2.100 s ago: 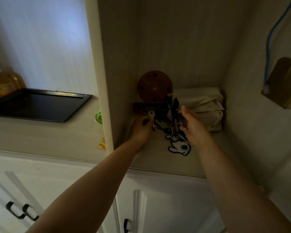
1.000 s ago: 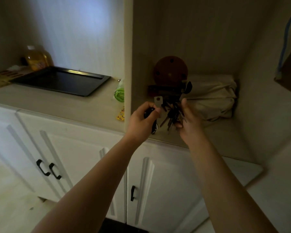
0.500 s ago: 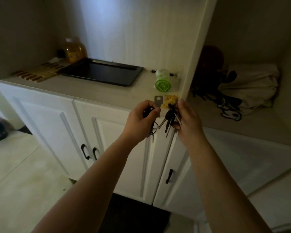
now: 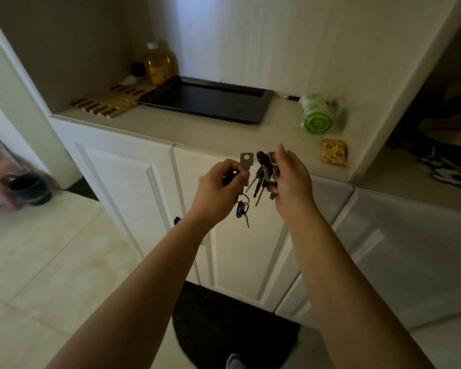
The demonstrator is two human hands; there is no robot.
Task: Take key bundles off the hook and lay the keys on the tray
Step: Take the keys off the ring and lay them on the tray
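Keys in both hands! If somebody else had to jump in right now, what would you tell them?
Left hand grips one key bundle, a flat silver key sticking up and a blue tag dangling below.
Right hand pinches a second key bundle, keys hanging down.
Both bundles are held in the air in front of the counter.
The black tray sits on the counter behind; no keys show in it.
Done: bundles off the hook.
Left: lay the keys on the tray.

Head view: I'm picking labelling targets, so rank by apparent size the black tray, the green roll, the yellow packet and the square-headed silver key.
1. black tray
2. green roll
3. yellow packet
4. square-headed silver key, though it is nearer the camera, which flatters it.
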